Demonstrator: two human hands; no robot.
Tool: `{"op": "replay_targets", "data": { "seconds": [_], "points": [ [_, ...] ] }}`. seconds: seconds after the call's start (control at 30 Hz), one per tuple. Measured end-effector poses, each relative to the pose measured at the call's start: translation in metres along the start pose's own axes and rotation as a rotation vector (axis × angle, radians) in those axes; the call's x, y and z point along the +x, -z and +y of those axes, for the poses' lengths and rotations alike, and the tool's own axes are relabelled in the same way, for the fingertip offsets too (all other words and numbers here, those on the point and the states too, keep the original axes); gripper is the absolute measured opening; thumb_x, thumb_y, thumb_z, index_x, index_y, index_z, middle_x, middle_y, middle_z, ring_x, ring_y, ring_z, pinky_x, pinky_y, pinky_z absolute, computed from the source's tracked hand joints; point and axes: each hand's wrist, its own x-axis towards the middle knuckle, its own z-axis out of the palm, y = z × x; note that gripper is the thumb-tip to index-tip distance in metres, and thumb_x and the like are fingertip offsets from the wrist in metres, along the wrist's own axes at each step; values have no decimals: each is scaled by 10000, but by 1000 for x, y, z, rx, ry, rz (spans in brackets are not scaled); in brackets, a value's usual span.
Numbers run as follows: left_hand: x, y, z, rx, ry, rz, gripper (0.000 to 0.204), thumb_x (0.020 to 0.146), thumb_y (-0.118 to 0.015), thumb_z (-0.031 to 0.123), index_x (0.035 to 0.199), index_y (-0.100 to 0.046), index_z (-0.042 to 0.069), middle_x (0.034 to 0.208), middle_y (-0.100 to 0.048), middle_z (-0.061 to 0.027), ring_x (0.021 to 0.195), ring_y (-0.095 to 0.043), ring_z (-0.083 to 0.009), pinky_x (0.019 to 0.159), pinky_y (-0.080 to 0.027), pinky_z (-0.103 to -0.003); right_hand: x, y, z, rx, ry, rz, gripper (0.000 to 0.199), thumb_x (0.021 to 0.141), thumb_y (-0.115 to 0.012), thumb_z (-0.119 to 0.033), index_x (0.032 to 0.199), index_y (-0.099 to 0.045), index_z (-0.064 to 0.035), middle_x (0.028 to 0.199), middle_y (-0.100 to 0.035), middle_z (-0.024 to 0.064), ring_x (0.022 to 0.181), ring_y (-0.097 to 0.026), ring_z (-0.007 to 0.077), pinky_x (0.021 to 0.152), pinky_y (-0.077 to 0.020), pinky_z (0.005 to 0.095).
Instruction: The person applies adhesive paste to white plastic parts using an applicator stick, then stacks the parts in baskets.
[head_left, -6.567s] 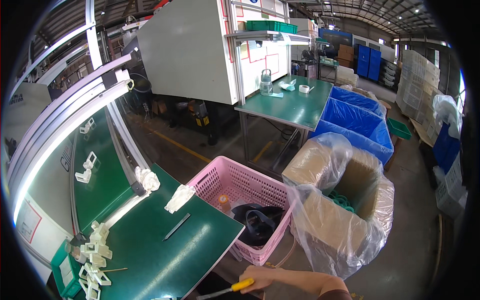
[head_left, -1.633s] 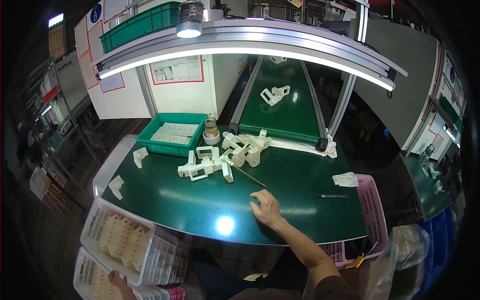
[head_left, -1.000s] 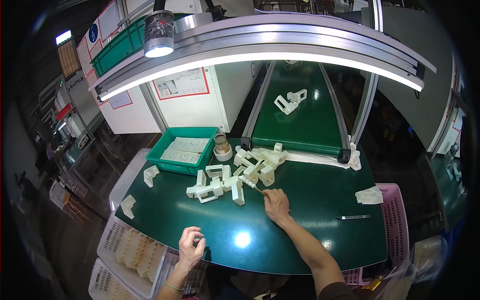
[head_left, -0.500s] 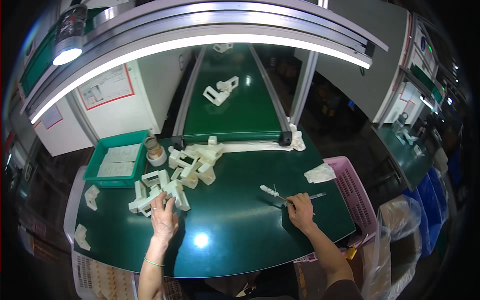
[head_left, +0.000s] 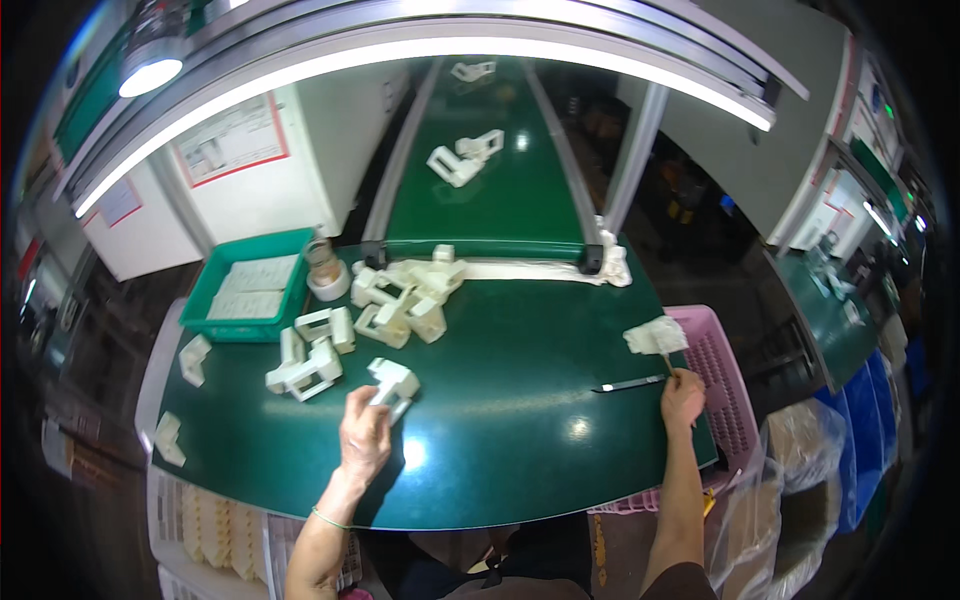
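Note:
My left hand (head_left: pixel 364 436) is closed on a white plastic frame part (head_left: pixel 397 380), lifted out in front of the pile. That pile of similar white frame parts (head_left: pixel 318 368) lies just beyond it to the left, with more cream-white parts (head_left: pixel 412 295) heaped behind. At the right, my right hand (head_left: pixel 683 399) grips a thin stick (head_left: pixel 668 366). Its far end meets a crumpled white cloth (head_left: pixel 655 336), and its tip cannot be told apart from the cloth. A slim dark tool with a pale handle (head_left: pixel 630 384) lies left of my right hand.
A green tray (head_left: pixel 207 328) with paper sheets and a glass jar in a white holder (head_left: pixel 327 280) stand at the back left. A conveyor (head_left: pixel 490 215) carrying white parts runs behind the table (head_left: pixel 520 440). A pink basket (head_left: pixel 735 400) is at the right; a lamp bar hangs overhead.
My left hand has picked a white frame part from the pile and drawn it right. My right hand has moved right with the stick, from open table to the cloth. The view has shifted slightly.

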Motion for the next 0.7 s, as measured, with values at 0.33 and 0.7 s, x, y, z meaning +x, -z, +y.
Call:
{"op": "replay_targets", "data": {
  "seconds": [0.33, 0.7],
  "points": [
    [-21, 34, 24, 485, 156, -154, 645, 621, -745, 192, 1163, -461, -12, 1162, -501, -169, 1134, -474, -330, 1032, -274, -559, -2, 32, -82, 51, 173, 66, 447, 725, -666, -117, 1157, -560, -71, 1140, -525, 112, 1080, -464, 326, 858, -365, 477],
    [-13, 22, 0, 103, 515, -19, 704, 579, -805, 153, 1155, -438, -15, 1034, -510, -201, 990, -503, -391, 872, -435, -432, -18, -17, -326, 569, 744, -203, 570, 662, -694, -142, 1207, -530, -110, 1111, -500, 112, 1017, -483, 296, 817, -396, 403]
  ]
}}
